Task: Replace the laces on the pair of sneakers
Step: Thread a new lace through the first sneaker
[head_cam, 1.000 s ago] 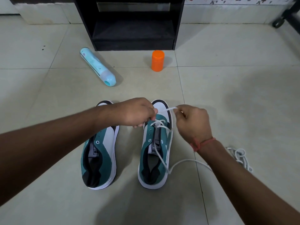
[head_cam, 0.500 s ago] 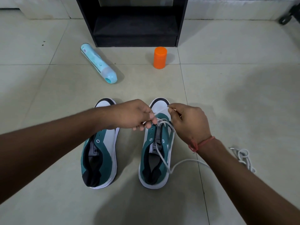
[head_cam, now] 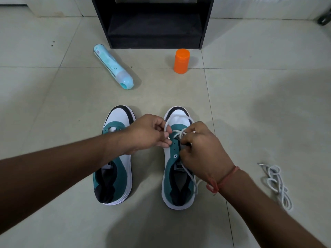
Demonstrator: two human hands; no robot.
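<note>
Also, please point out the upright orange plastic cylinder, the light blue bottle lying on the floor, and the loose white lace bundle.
Orange plastic cylinder (head_cam: 181, 61), head view, middle of its side.
Light blue bottle (head_cam: 112, 66), head view, mid-body.
Loose white lace bundle (head_cam: 276, 185), head view, central coils.

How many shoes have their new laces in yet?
None fully. The right sneaker has white lace crossed only near its toe; the left hand and right hand both pinch it. Its lower eyelets are empty. The left sneaker is unlaced, and a spare lace waits on the floor.
</note>
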